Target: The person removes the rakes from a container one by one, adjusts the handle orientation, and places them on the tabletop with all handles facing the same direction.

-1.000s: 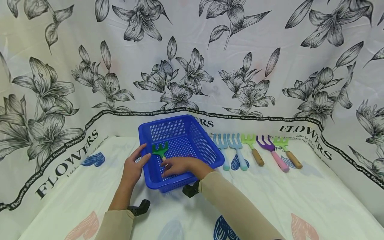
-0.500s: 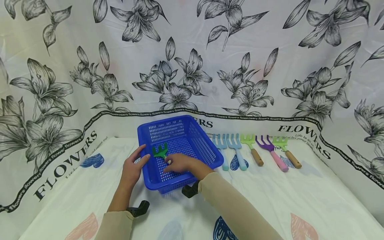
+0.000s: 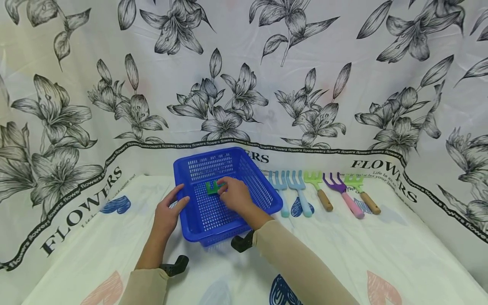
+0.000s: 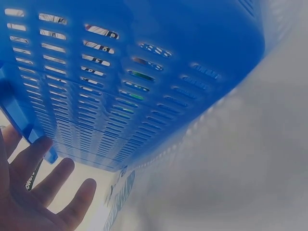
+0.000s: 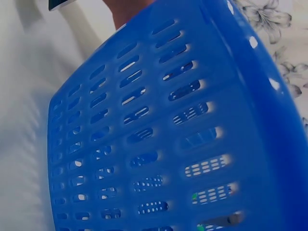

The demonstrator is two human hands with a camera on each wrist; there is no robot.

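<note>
A blue plastic basket (image 3: 192, 231) with slotted walls stands in the middle of the table. My left hand (image 3: 166, 214) rests at its left rim, fingertips right at the edge. In the left wrist view the fingers of that hand (image 4: 53, 192) are fairly straight and spread beside the outside of the basket. My right hand (image 3: 236, 195) is inside the basket, pinching a green hand rake (image 3: 212, 188). Only the rake's tined head shows; its handle is hidden behind the hand. In the right wrist view, the basket's wall (image 5: 159, 120) hides this hand.
To the right of the basket lies a row of hand rakes: two light blue ones (image 3: 303, 202), one light green with a wooden handle (image 3: 324, 199), one purple with a pink handle (image 3: 351, 203), and another green one (image 3: 369, 202). A flower-printed cloth (image 3: 228, 97) hangs behind.
My right hand has moved toward the back of the basket and slightly right, taking the green hand rake along. The left hand keeps its place at the rim.
</note>
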